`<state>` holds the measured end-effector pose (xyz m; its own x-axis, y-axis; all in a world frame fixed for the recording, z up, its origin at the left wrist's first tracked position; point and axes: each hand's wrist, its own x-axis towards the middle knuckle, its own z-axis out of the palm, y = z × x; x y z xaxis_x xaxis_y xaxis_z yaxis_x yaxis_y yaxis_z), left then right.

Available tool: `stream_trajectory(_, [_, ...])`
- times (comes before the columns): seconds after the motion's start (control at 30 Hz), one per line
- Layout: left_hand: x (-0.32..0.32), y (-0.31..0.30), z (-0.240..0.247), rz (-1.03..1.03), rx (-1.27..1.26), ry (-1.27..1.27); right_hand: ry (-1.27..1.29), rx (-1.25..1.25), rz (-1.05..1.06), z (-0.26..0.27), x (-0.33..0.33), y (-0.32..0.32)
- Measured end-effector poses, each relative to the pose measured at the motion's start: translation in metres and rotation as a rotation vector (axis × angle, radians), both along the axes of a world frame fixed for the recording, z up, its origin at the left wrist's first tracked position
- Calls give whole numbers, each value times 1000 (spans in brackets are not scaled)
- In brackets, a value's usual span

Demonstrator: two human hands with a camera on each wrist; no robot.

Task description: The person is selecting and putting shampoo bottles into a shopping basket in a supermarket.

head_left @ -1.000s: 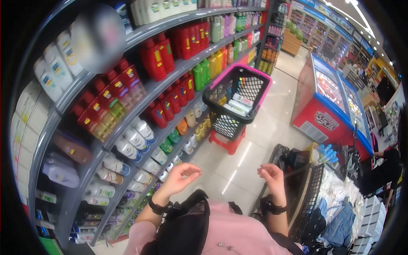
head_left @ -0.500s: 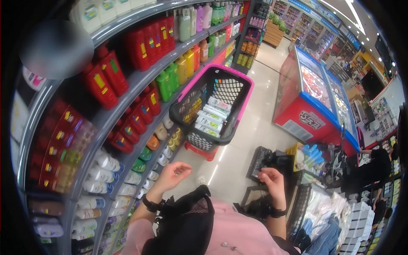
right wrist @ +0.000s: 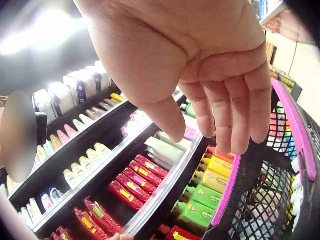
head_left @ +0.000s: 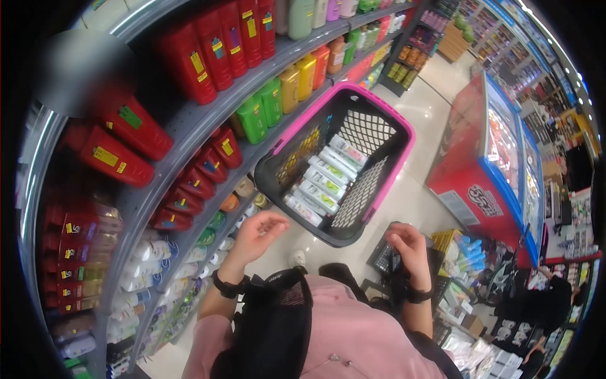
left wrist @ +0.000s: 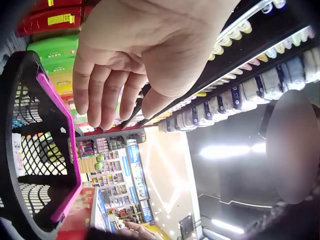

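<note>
1. Shop shelves (head_left: 183, 129) of bottles (head_left: 214, 57) curve from 8 to 11 o'clock.
2. Shopping basket (head_left: 404, 151), 12 o'clock, holds white packages (head_left: 323, 192).
3. Left hand (head_left: 257, 237), 7 o'clock, and right hand (head_left: 411, 247), 5 o'clock: both empty, apart, fingers loosely bent.

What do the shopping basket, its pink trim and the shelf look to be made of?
Basket: likely molded black plastic, satin; open lattice walls and rounded corners suggest it.
Pink trim: probably plastic, fairly matte, evenly colored.
Shelf: seemingly painted gray metal, given the bright streaks along its edge, though a plastic edge strip is possible.
</note>
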<state>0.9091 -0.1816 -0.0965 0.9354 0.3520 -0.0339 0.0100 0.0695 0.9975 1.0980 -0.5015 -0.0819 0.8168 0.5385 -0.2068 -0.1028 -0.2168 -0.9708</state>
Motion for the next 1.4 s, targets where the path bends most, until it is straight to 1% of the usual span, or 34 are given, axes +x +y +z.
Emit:
stream_trajectory(0.1, [7,8,-17,76,31,43,9,-49,87,-3,37,30])
stream_trajectory(0.13, [10,8,-21,99,54,62,-8,-47,145,-4,52,40])
stream_trajectory(0.17, [13,6,-24,122,41,78,6,-58,169,-9,66,49])
stream_trajectory(0.23, [23,1,-23,181,-17,66,-6,-26,290,-18,95,72])
stream_trajectory(0.27, [28,-2,-23,214,-78,80,17,-26,343,-19,106,83])
stream_trajectory(0.33, [43,-10,-26,276,-126,73,5,-41,451,-25,131,107])
stream_trajectory(0.37, [53,-12,-26,305,-163,57,-17,-47,526,-29,143,119])
stream_trajectory(0.43, [73,-19,-26,384,-152,92,16,-73,613,-40,169,139])
stream_trajectory(0.5, [101,-25,-28,449,-254,76,-59,-134,762,-50,199,156])
stream_trajectory(0.53, [119,-27,-28,473,-272,68,-49,-119,786,-56,215,166])
stream_trajectory(0.57, [136,-28,-34,492,-273,91,-25,-114,804,-62,230,174])
stream_trajectory(0.6, [154,-27,-46,441,-318,142,-62,-140,869,-68,246,182])
stream_trajectory(0.63, [173,-26,-58,391,-365,192,-100,-165,935,-76,261,190])
stream_trajectory(0.67, [192,-26,-72,399,-393,232,-141,-156,954,-85,274,199])
stream_trajectory(0.7, [208,-23,-87,411,-397,244,-127,-153,965,-98,288,208])
stream_trajectory(0.77, [237,-17,-123,411,-434,401,-176,-203,1075,-122,313,226])
stream_trajectory(0.8, [249,-15,-141,436,-489,438,-117,-201,1104,-128,324,236])
stream_trajectory(0.83, [258,-13,-158,444,-497,441,-110,-205,1113,-138,332,245])
stream_trajectory(0.9, [273,-8,-192,535,-748,523,-178,-194,1156,-169,348,264])
stream_trajectory(0.97, [283,-6,-229,572,-791,535,-186,-250,1157,-200,362,281])
stream_trajectory(1.03, [289,-6,-267,637,-768,623,-107,-410,1235,-229,375,297])
stream_trajectory(1.07, [290,-7,-286,693,-714,666,-29,-457,1208,-243,379,301])
stream_trajectory(1.1, [290,-10,-308,696,-723,666,-26,-464,1214,-260,383,302])
stream_trajectory(1.17, [284,-14,-351,780,-469,890,53,-673,1106,-300,389,302])
stream_trajectory(1.2, [282,-12,-362,704,-394,1007,4,-750,1126,-323,391,304])
stream_trajectory(1.23, [281,-18,-378,708,-401,1008,4,-754,1132,-341,390,303])
stream_trajectory(1.3, [280,-39,-409,794,-373,1061,-33,-908,1258,-379,383,295])
stream_trajectory(1.33, [281,-45,-425,814,-376,1174,-31,-907,1268,-402,376,293])
stream_trajectory(1.37, [276,-61,-465,821,-381,1180,-156,-892,1338,-425,368,291])
stream_trajectory(1.4, [267,-84,-520,868,-349,1084,-282,-874,1405,-440,360,291])
